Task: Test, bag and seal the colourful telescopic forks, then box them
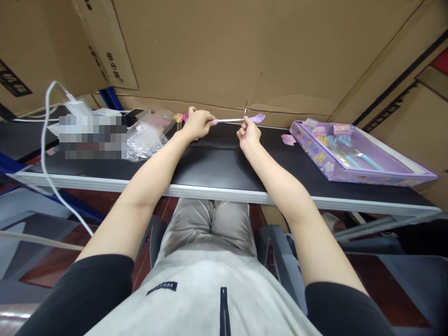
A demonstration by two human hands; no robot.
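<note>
A back scratcher (229, 121) with a thin metal rod and a purple claw-shaped head stretches level between my two hands above the black table. Its purple handle end is gripped by my left hand (199, 123), which is closed around it. Just below the claw, my right hand (249, 132) pinches the rod with its fingers curled. Beside my left hand, more claw heads in orange and pink (181, 117) show, partly hidden by that hand. A small pink packet or card (288, 139) lies on the table to the right of my right hand.
On the right, a purple open box (324, 163) holds several back scratchers and pink cards. Clear crumpled plastic bags (145, 140) lie on the left, near a blurred-out patch and a white cable (44, 144). A cardboard wall (224, 56) stands behind the table.
</note>
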